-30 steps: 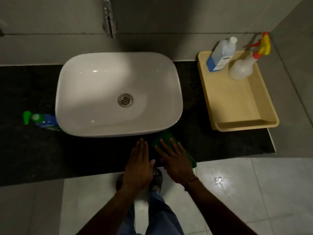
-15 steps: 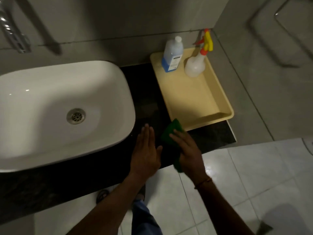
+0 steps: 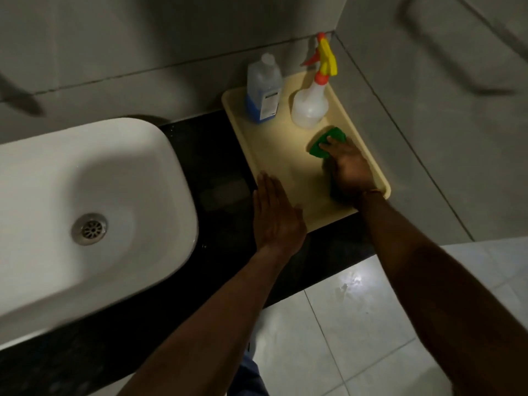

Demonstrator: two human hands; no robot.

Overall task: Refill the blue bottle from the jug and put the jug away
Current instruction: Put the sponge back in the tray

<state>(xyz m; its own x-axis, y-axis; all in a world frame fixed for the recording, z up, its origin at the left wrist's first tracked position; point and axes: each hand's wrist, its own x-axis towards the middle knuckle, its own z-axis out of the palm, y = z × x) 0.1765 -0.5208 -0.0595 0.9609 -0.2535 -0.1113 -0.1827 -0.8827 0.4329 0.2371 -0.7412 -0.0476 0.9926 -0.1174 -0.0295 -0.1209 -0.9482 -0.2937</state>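
A translucent jug (image 3: pixel 263 90) with blue liquid low inside and a white cap stands at the back left of a beige tray (image 3: pixel 280 155). The blue bottle is out of view. My right hand (image 3: pixel 350 170) is over the tray's right side and holds a green cloth (image 3: pixel 320 147) down on it, just in front of a clear spray bottle (image 3: pixel 310 107). My left hand (image 3: pixel 275 218) lies flat with straight fingers at the tray's front left edge, partly over the dark counter (image 3: pixel 217 155). It holds nothing.
A white basin (image 3: pixel 71 172) with a metal drain fills the left. The tray sits in the corner against grey tiled walls. Pale floor tiles (image 3: pixel 357 324) lie below the counter's front edge.
The view has swung right, away from the basin. My right hand carried the green cloth from the counter's front edge onto the tray. My left hand moved right to the tray's edge.
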